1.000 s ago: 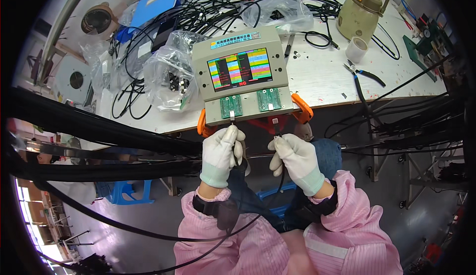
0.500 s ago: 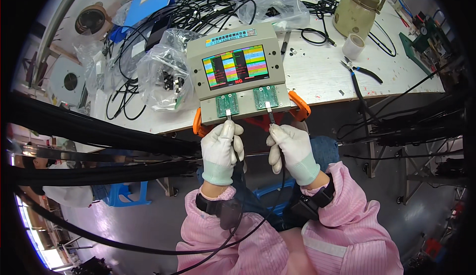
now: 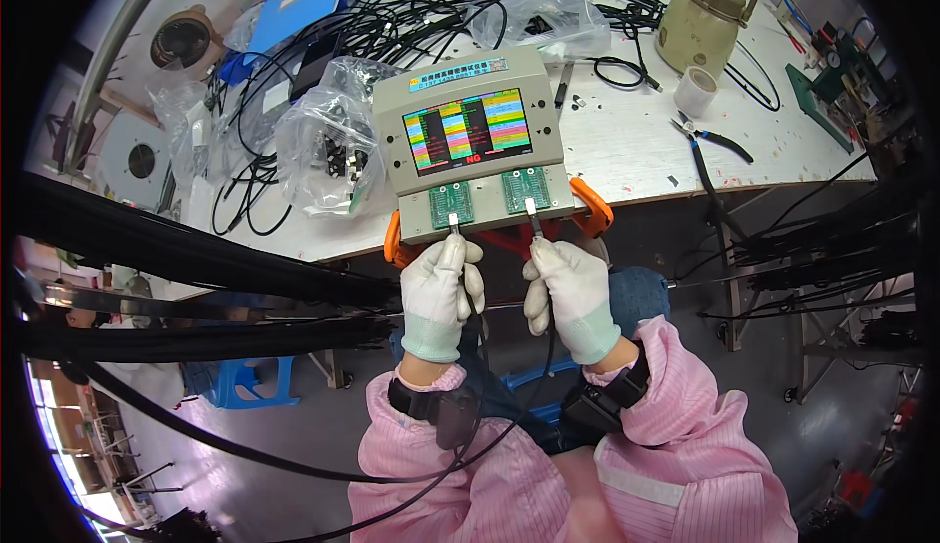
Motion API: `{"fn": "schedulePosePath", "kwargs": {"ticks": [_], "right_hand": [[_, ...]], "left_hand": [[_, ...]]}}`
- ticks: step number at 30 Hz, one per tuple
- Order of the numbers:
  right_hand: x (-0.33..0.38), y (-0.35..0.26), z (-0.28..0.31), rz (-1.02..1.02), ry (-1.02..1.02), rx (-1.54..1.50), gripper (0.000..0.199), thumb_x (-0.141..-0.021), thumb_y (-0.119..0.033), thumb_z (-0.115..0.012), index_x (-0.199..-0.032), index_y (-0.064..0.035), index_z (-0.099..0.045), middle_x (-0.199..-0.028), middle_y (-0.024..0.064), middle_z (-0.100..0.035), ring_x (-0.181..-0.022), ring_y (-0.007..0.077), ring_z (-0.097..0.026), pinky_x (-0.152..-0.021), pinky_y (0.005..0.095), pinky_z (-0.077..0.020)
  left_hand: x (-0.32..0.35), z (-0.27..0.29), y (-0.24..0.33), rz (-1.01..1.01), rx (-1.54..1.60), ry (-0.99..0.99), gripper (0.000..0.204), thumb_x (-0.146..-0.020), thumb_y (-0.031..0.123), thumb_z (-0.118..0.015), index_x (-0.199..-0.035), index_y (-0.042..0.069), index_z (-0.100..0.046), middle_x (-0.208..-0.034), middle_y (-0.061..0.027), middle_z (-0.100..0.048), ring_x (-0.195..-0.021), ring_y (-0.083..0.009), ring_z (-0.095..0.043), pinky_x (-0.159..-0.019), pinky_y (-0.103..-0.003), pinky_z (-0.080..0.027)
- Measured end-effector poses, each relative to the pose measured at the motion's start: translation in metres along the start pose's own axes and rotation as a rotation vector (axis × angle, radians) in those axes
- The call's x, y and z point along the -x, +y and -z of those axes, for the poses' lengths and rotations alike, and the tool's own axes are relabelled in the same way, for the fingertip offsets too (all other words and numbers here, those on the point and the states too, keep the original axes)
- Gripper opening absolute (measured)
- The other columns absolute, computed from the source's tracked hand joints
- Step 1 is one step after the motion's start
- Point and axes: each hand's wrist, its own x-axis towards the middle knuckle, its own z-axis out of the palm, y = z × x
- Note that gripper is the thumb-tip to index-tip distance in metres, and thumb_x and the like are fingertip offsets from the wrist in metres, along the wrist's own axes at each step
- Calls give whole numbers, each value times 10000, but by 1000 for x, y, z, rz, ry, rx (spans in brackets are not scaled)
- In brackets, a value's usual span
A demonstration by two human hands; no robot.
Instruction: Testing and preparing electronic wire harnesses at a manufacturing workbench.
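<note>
A grey cable tester [image 3: 548, 156] with a lit colour screen [image 3: 466, 132] stands at the table's front edge, two green circuit boards on its lower ledge. My gloved left hand [image 3: 434, 290] pinches one cable plug [image 3: 453, 221] at the left board [image 3: 450, 200]. At the right board [image 3: 526, 186], my gloved right hand [image 3: 576, 293] grips the other plug [image 3: 534, 212]. Both metal tips meet the boards' front edges; how deep they sit I cannot tell. Black cable [image 3: 480, 425] trails from the hands down across my sleeves. Orange-handled clamps [image 3: 591, 207] flank the tester.
Plastic bags [image 3: 328, 156] of small parts lie left of the tester, and tangled black cables [image 3: 411, 24] behind it. To the right are pliers [image 3: 707, 151], a white tape roll [image 3: 695, 91] and a green jug [image 3: 700, 19]. Bundles of black cable [image 3: 196, 254] hang at both sides.
My right hand has shifted slightly left and up with its plug. The cable loops across my sleeves have swung and now hang differently. Both hands keep their grip.
</note>
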Motion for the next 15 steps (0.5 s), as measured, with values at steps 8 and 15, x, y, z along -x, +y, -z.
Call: {"fn": "schedulePosePath", "kwargs": {"ticks": [8, 15], "right_hand": [[-7, -2, 6, 13, -64, -4, 323, -895, -303, -487, -796, 3, -523, -519, 97, -535, -349, 137, -469, -345, 234, -390], [15, -43, 39, 270, -164, 148, 341, -918, -299, -444, -929, 26, -547, -740, 119, -616, -572, 150, -599, -535, 259, -497]], "left_hand": [[5, 14, 13, -127, -214, -40, 357, -911, 300, -468, -953, -45, -553, -635, -80, -572, -439, -84, -478, -416, -175, -349], [102, 63, 139, -993, 546, -116, 300, -865, 185, -481, -1106, 8, -473, -907, -97, -457, -737, -191, -460, -595, -331, -369]]}}
